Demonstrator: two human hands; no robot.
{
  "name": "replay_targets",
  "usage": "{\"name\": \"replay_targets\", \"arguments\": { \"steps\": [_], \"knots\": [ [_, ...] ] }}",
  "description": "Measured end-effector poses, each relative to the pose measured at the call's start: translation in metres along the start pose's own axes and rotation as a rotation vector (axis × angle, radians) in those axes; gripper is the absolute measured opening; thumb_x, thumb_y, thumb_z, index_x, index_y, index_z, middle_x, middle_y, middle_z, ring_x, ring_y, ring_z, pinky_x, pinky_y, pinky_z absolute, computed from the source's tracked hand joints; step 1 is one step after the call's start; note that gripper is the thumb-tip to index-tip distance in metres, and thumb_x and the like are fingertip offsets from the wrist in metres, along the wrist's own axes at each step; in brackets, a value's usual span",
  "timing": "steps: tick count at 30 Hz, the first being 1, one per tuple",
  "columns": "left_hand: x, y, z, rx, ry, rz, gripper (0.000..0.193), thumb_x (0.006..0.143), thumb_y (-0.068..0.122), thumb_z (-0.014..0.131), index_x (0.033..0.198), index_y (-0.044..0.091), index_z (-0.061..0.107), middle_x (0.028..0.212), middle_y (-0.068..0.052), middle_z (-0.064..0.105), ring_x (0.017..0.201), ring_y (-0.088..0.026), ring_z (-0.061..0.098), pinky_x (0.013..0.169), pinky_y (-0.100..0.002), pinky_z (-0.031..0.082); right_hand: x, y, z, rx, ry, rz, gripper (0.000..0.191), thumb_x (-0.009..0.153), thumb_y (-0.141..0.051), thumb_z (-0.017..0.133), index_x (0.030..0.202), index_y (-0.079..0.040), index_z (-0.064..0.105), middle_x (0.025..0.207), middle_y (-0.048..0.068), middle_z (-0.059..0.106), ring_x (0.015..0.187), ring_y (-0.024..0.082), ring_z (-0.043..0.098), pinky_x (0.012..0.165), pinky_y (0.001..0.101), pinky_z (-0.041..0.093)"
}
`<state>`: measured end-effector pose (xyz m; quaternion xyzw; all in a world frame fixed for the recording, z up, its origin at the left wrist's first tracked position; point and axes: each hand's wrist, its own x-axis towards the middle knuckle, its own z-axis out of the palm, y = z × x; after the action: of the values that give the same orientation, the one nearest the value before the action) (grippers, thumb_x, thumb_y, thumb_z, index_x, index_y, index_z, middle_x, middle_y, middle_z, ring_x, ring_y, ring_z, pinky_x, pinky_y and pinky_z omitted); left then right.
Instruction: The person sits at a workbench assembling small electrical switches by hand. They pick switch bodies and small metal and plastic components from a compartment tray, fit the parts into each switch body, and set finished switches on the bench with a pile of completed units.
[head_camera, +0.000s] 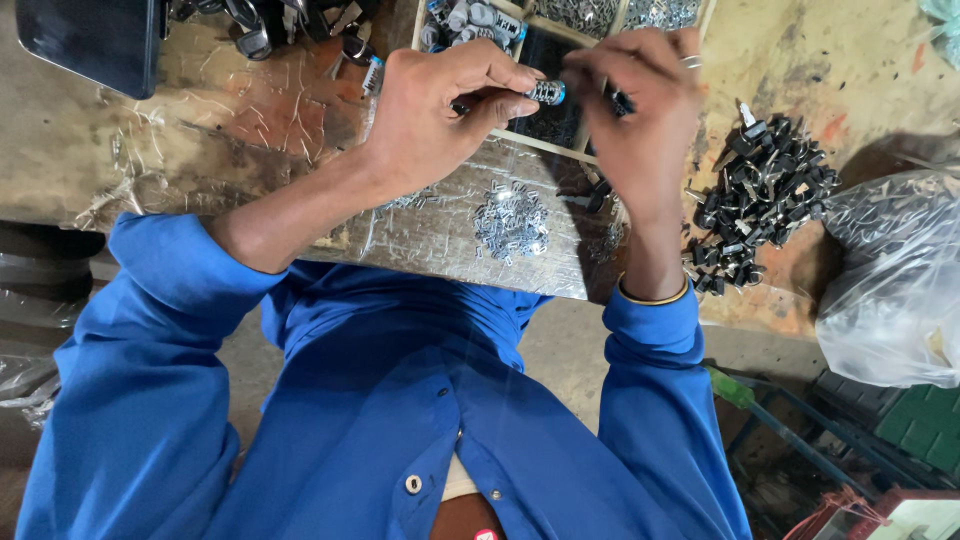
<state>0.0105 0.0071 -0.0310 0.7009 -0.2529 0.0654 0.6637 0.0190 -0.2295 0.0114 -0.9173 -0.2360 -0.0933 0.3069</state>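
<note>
Small knurled metal cylinder with blue end: pinched in left hand fingers, long axis roughly level, blue end pointing at right hand. Right fingers closed on a small dark part just beside that end. Held above the table's far edge, over the divided tray. Black clip pile at right.
</note>
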Motion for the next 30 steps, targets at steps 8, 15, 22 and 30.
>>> {"name": "replay_targets", "arguments": {
  "steps": [8, 15, 22, 30],
  "knots": [
    [0.0, 0.002, -0.001, -0.002, -0.002, -0.01, 0.018, 0.099, -0.01, 0.077, 0.111, -0.004, 0.065, 0.116, -0.015, 0.077, 0.11, -0.022, 0.078, 0.091, -0.029, 0.067, -0.001, -0.001, 0.012, -0.278, -0.134, -0.014, 0.022, 0.083, -0.006, 0.084, 0.102, -0.017, 0.081, 0.107, -0.001, 0.066, 0.109, 0.025, 0.052, 0.093, 0.0446, 0.029],
    [0.001, 0.0, 0.0, 0.024, 0.008, 0.043, 0.019, 0.099, -0.01, 0.077, 0.113, -0.003, 0.066, 0.116, -0.014, 0.076, 0.111, -0.023, 0.078, 0.092, -0.03, 0.068, 0.005, -0.014, -0.013, 0.272, -0.001, 0.222, 0.015, 0.095, 0.0, 0.079, 0.109, -0.006, 0.078, 0.105, 0.005, 0.069, 0.089, 0.018, 0.06, 0.077, 0.0313, 0.038],
    [-0.001, 0.0, 0.0, 0.07, -0.031, 0.004, 0.016, 0.1, -0.006, 0.077, 0.112, -0.001, 0.067, 0.115, -0.012, 0.077, 0.106, -0.02, 0.079, 0.086, -0.028, 0.067, 0.001, -0.011, -0.011, 0.364, -0.093, 0.027, 0.021, 0.1, 0.004, 0.086, 0.117, -0.003, 0.077, 0.115, 0.008, 0.072, 0.11, 0.018, 0.065, 0.092, 0.0283, 0.05],
    [-0.003, -0.001, 0.002, 0.142, -0.028, 0.043, 0.016, 0.1, -0.001, 0.08, 0.111, 0.001, 0.069, 0.115, -0.012, 0.077, 0.105, -0.021, 0.078, 0.082, -0.028, 0.066, 0.003, -0.012, -0.014, 0.131, -0.088, -0.129, 0.02, 0.096, 0.0, 0.09, 0.112, -0.005, 0.079, 0.107, 0.006, 0.074, 0.095, 0.022, 0.064, 0.084, 0.0341, 0.046]
  ]
}}
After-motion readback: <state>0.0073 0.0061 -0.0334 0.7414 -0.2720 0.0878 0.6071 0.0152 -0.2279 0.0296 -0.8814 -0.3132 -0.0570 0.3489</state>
